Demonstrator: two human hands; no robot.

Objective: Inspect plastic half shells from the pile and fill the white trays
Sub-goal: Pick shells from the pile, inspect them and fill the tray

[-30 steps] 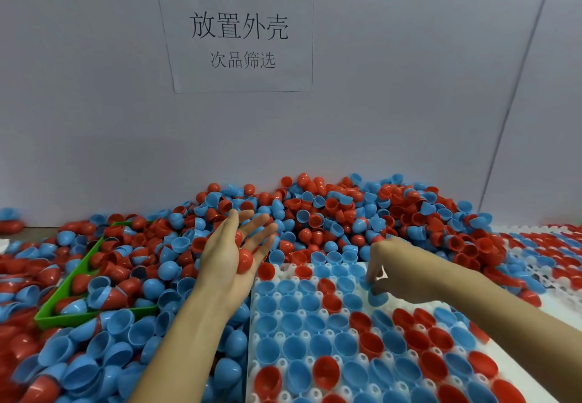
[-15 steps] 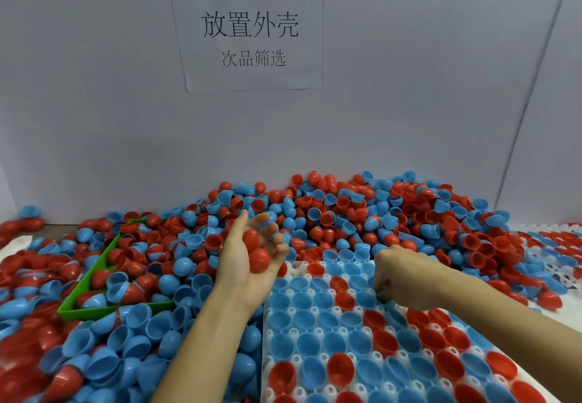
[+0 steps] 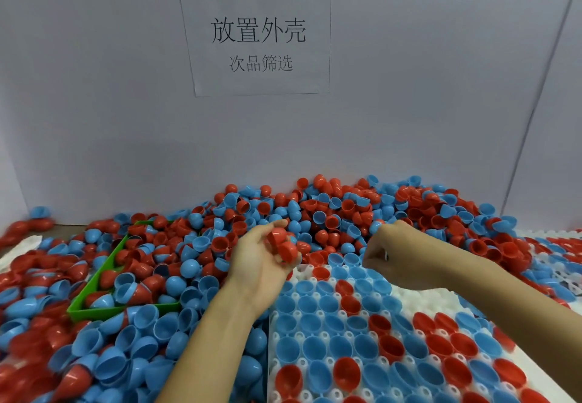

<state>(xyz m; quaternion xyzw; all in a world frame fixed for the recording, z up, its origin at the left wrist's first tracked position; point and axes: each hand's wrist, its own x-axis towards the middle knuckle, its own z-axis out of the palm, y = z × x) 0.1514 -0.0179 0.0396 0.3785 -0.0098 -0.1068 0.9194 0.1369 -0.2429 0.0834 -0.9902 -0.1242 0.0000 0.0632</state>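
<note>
Your surface is almost buried: the pile of red and blue half shells banks up against the grey back wall, which I judge keeps the stock within reach of both arms. The shells are thin, glossy plastic cups, rounded at one end and open at the other, so they nest and slide readily.

The white tray lies in front of you, its far edge meeting the foot of the pile. It is a moulded sheet of round pockets with small knobs between them; most pockets already hold a shell, open side up, while a bare patch shows near your right forearm. That is probably where the next pieces belong.

The green bin to your left, half sunk in shells, has straight walls; it may be for rejects, though nothing confirms that.

Your left hand is raised palm up over the tray's far left corner, its grip curled round a few red shells, likely held ready as a supply.

Your right hand hovers above the tray's far edge with fingers curled under; whether its grip holds a shell, I cannot tell.
</note>
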